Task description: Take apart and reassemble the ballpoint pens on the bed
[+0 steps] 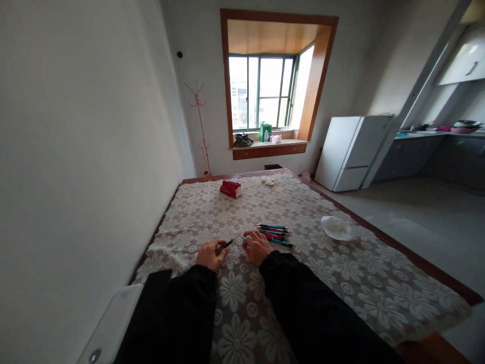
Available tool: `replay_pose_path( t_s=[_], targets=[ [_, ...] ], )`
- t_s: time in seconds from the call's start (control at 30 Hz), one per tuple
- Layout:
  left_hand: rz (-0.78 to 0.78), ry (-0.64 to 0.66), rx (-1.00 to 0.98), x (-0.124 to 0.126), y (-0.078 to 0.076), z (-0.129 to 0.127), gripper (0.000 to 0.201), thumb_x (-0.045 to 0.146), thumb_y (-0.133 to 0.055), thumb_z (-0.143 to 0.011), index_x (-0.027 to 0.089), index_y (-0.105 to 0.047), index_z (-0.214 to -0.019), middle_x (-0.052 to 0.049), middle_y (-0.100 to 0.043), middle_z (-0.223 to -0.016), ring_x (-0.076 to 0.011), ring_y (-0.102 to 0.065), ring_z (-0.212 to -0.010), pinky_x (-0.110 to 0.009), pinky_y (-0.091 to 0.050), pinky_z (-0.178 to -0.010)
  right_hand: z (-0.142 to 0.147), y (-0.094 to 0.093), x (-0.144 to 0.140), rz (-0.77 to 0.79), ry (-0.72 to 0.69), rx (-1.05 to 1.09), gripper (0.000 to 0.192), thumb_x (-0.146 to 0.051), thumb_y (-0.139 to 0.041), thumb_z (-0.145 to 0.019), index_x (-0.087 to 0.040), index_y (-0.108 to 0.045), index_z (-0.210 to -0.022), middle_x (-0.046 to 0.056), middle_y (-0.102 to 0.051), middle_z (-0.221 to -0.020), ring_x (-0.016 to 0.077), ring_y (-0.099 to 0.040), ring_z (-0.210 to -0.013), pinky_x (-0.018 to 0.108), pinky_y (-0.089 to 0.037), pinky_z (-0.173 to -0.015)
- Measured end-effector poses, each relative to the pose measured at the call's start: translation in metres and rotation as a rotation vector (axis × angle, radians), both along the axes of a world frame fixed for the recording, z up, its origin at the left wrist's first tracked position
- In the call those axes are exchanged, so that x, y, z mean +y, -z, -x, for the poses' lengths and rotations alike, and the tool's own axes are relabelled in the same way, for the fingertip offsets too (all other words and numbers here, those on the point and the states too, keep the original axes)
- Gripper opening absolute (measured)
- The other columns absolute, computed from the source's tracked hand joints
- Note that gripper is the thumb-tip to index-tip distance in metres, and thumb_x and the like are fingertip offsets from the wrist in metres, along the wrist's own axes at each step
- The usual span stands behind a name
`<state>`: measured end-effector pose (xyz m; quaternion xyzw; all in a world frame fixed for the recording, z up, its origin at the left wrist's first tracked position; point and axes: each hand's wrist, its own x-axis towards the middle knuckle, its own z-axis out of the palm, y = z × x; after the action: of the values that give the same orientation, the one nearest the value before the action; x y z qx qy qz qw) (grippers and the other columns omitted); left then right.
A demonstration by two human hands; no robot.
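Your left hand (211,255) rests on the floral lace tablecloth (341,273), fingers curled closed around a dark pen (224,247) whose tip pokes out toward one o'clock, lying low against the cloth so the table takes its weight. Your right hand (257,246) sits just beside it at three o'clock, fingers bent down over the near end of a teal pen (278,241); the fingertips press or pinch that end, but you cannot tell from here whether the grip is fully closed. That teal pen runs out from your hand toward three o'clock and is the nearest of a small bunch of pens (273,230), red and teal ones lying roughly parallel and touching each other, just beyond your right hand at one o'clock. They lie flat and side by side, so each one is easy to pick off singly.

Farther out at three o'clock lies a crumpled white tissue (337,227), well apart from the pens. At twelve o'clock, near the far edge of the table, sits a red box (231,188), with a small white object (268,180) to its right. Both black sleeves (303,303) lie along the cloth, steadying your wrists.
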<state>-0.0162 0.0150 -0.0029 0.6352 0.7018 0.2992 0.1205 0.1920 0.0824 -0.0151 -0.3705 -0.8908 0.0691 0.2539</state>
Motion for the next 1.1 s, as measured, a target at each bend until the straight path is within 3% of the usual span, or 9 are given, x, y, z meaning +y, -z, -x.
replay_pose_path(
  t_s=[0.27,0.63,0.73,0.83,0.93,1.1],
  targets=[
    [-0.023,0.180,0.059,0.000,0.000,-0.002,0.020,0.027,-0.065,-0.078,0.026,-0.070,-0.098,-0.002,-0.070,-0.104,-0.0210,-0.057,-0.103,-0.032,-0.041,-0.092,0.002,0.001,-0.001,-0.005,-0.072,0.003,0.009,-0.018,-0.062,-0.082,-0.023,-0.066,-0.087,0.003,-0.058,-0.119,0.0220,-0.044,-0.116,0.037,-0.037,-0.097],
    [-0.009,0.112,0.033,0.003,0.008,0.000,0.013,0.024,-0.065,-0.077,0.024,-0.067,-0.090,-0.002,-0.068,-0.090,-0.0172,-0.059,-0.088,-0.028,-0.043,-0.081,-0.018,-0.014,0.012,-0.022,0.038,-0.011,0.014,-0.016,-0.061,-0.076,-0.023,-0.068,-0.085,0.003,-0.057,-0.124,0.0236,-0.044,-0.119,0.040,-0.034,-0.098],
    [0.001,0.107,0.020,0.004,0.009,0.000,0.011,0.020,-0.064,-0.077,0.023,-0.067,-0.087,-0.001,-0.068,-0.089,-0.0157,-0.060,-0.084,-0.026,-0.044,-0.078,-0.022,-0.012,0.018,-0.003,0.096,0.000,0.018,-0.017,-0.060,-0.080,-0.026,-0.068,-0.094,0.002,-0.057,-0.127,0.0230,-0.044,-0.120,0.040,-0.033,-0.098],
    [-0.024,0.104,0.000,0.004,0.007,0.000,0.012,0.015,-0.064,-0.075,0.022,-0.066,-0.084,0.000,-0.067,-0.087,-0.0146,-0.061,-0.081,-0.024,-0.044,-0.074,-0.022,-0.008,0.022,0.006,0.127,-0.033,0.014,-0.021,-0.065,-0.079,-0.027,-0.069,-0.090,0.002,-0.055,-0.131,0.0259,-0.041,-0.124,0.043,-0.030,-0.101],
    [-0.047,0.093,-0.031,0.005,0.007,0.001,0.016,0.009,-0.061,-0.073,0.021,-0.065,-0.083,0.000,-0.067,-0.084,-0.0141,-0.062,-0.079,-0.024,-0.045,-0.071,-0.021,-0.007,0.023,-0.013,0.109,-0.006,0.010,-0.018,-0.065,-0.079,-0.026,-0.068,-0.085,0.002,-0.062,-0.120,0.0235,-0.047,-0.117,0.041,-0.030,-0.100],
    [-0.079,0.053,-0.020,0.006,0.011,0.004,0.018,0.009,-0.057,-0.076,0.022,-0.064,-0.086,0.000,-0.069,-0.088,-0.0146,-0.062,-0.078,-0.026,-0.045,-0.074,-0.017,-0.012,0.016,-0.090,-0.056,0.037,0.012,-0.017,-0.060,-0.084,-0.026,-0.064,-0.090,0.001,-0.069,-0.092,0.0194,-0.054,-0.099,0.040,-0.025,-0.102]
  ],
)
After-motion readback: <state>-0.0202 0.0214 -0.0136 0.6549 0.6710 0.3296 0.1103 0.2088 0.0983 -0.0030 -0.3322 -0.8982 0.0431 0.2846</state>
